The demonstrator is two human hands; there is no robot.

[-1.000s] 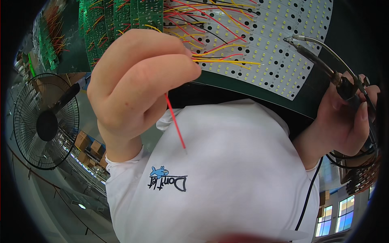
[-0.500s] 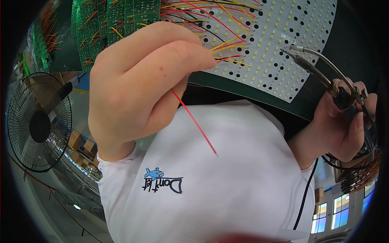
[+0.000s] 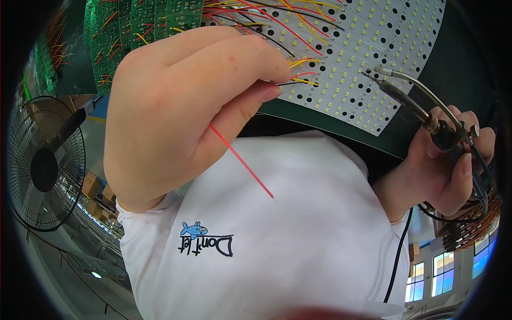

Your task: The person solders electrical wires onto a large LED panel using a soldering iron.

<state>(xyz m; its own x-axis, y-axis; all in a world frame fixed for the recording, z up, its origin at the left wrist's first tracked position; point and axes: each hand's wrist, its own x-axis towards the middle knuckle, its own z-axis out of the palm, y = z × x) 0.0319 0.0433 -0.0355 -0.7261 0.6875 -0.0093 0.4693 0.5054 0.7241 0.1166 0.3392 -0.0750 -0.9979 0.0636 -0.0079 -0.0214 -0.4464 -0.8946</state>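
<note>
The left hand (image 3: 186,101) is folded into a tight pinch, thumb against forefinger, over the near edge of the white LED panel (image 3: 346,80). A red wire (image 3: 242,162) is caught in that grip; it slants out from under the curled fingers, and its pale stripped end hangs in front of the white shirt (image 3: 298,224). Short yellow wires (image 3: 304,62) show just past the fingertips, but the fingers cover their other ends, so whether they are pinched too is hard to say.

The right hand (image 3: 442,154) closes around the handle of a soldering iron (image 3: 410,106), with a curved metal tube (image 3: 408,76) clamped alongside. The iron's tip points toward the panel, apart from the left hand. Green circuit boards (image 3: 181,18) with wires attached lie beside the panel on the dark green tabletop (image 3: 320,121).

The likeliest trouble is heat: if the tip is hot and strays toward the left fingertips, it could burn skin or melt insulation — the loose wires leave little free room there. The red wire's trailing end could snag on the shirt and be tugged out of the pinch. A careless pull among the crowded leads might also strain their ends on the panel, and a knock to the tube could shift it out of line with the tip.
</note>
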